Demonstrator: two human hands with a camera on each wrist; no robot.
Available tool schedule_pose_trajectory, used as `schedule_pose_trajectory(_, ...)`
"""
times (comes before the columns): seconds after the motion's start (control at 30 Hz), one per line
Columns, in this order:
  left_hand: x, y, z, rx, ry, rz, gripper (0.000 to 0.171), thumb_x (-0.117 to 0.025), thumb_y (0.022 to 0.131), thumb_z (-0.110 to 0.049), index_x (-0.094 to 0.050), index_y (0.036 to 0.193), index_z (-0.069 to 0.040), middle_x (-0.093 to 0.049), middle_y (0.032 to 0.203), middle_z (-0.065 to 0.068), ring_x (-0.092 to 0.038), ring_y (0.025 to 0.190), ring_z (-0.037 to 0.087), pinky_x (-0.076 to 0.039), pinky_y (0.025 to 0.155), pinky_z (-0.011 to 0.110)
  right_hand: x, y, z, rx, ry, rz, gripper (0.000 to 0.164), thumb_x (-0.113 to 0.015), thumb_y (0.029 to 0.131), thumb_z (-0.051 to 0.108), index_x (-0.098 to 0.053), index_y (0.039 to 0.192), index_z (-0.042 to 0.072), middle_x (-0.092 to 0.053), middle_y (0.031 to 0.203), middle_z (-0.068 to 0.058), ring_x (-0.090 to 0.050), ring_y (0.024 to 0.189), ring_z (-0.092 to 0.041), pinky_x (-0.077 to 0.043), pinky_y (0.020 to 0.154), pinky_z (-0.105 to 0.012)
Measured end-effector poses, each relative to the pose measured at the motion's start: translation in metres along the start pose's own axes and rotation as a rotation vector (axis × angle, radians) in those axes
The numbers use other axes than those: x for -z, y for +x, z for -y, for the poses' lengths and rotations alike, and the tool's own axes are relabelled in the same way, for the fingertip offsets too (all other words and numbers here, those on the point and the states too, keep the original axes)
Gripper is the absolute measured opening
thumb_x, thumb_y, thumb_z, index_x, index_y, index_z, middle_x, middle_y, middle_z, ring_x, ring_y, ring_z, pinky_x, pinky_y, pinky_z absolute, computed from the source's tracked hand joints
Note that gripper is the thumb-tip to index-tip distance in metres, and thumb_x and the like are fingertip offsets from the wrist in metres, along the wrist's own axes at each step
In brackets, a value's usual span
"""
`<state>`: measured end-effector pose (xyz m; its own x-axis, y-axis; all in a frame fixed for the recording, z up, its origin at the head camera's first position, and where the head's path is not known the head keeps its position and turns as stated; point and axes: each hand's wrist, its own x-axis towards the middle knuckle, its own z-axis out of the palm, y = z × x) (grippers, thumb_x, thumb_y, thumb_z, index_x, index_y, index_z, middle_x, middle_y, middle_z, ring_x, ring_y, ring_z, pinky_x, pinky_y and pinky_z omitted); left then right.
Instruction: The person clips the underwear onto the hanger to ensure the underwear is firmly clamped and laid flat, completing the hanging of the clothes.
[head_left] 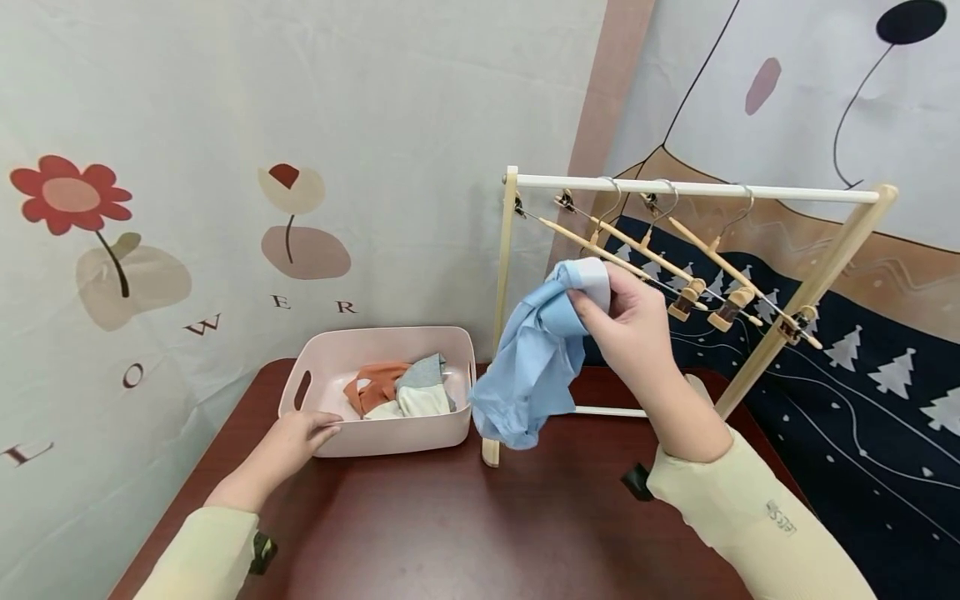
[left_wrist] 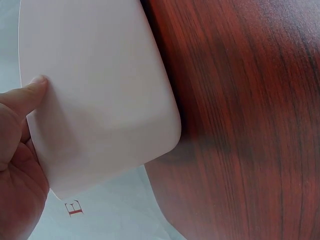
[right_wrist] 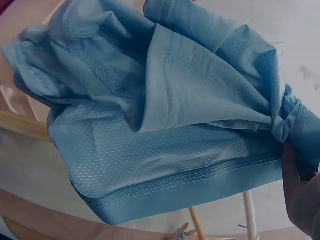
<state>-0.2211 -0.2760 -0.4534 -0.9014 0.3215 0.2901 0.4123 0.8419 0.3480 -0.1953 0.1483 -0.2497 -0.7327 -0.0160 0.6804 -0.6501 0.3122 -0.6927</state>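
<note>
1. Right hand (head_left: 633, 321) is grasping: thumb and fingers pinch the blue garment (head_left: 536, 350) at its pale band.
2. Garment hangs in the air above the table (head_left: 450, 517), to the left of that hand, lower end loose and crumpled. Right wrist feed gives me perforated fabric, a wide stitched band along one edge, and folds gathered at the fingers.
3. Left hand (head_left: 288, 442) is also grasping: thumb on the outer wall of the pink basket (head_left: 397, 440), fingers over the rim, near left corner.
4. Basket stands upright near the table's back left corner. Inside I see an orange cloth (head_left: 375, 385) and a grey and off-white cloth (head_left: 422, 392), both toward the right end.
5. Tight spot: basket's right end is just beside the rack (head_left: 832, 258), at its left post (head_left: 504, 283). In the head view the garment overlaps basket and post; I can't tell if it touches either.
6. Three hangers (head_left: 641, 249) hang apart from each other on the white top bar (head_left: 697, 189), slanting down to the right. Their clips sit near the right hand in view; I can't judge the gap.
7. Room: tabletop runs from the basket's front wall toward the camera, between left sleeve (head_left: 202, 550) and right sleeve (head_left: 750, 508).
</note>
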Motion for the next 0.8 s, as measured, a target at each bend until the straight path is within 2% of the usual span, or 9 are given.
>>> schedule_pose_trajectory(0.27, -0.001, -0.001, 0.0, 0.01, -0.006, 0.013, 0.016, -0.067, 0.085, -0.011, -0.073, 0.096, -0.001, -0.073, 0.093, 0.013, -0.068, 0.092, 0.032, -0.053, 0.08, 0.047, -0.002, -0.036, -0.028, -0.018, -0.057, 0.105, 0.022, -0.066, 0.085, -0.001, -0.067, 0.107, 0.0, -0.068, 0.1, -0.014, -0.058, 0.079, -0.007, -0.051, 0.07, -0.014)
schedule_pose_trajectory(0.47, 0.0, 0.0, 0.0, 0.012, -0.023, 0.01, 0.016, -0.068, 0.085, -0.01, -0.073, 0.097, -0.001, -0.073, 0.093, 0.013, -0.068, 0.092, 0.032, -0.053, 0.08, 0.047, -0.015, -0.066, -0.063, -0.057, -0.146, 0.183, 0.019, -0.07, 0.083, 0.002, -0.07, 0.101, 0.005, -0.07, 0.098, -0.008, -0.058, 0.08, -0.012, -0.053, 0.068, -0.022)
schedule_pose_trajectory(0.63, 0.0, -0.001, 0.001, 0.014, -0.029, 0.009, 0.015, -0.068, 0.084, -0.01, -0.073, 0.096, -0.002, -0.073, 0.093, 0.012, -0.068, 0.092, 0.031, -0.053, 0.08, 0.046, -0.028, -0.088, -0.088, -0.101, -0.215, 0.284, 0.021, -0.073, 0.08, 0.003, -0.071, 0.101, 0.005, -0.07, 0.099, -0.006, -0.061, 0.084, -0.014, -0.055, 0.075, -0.031)
schedule_pose_trajectory(0.8, 0.0, -0.001, 0.0, 0.01, -0.007, 0.004, 0.015, -0.068, 0.084, -0.011, -0.073, 0.095, -0.002, -0.073, 0.092, 0.011, -0.068, 0.091, 0.031, -0.053, 0.079, 0.046, -0.035, -0.106, -0.106, -0.147, -0.246, 0.391, 0.022, -0.073, 0.08, 0.002, -0.07, 0.101, 0.006, -0.068, 0.1, -0.004, -0.062, 0.087, -0.014, -0.055, 0.08, -0.032)
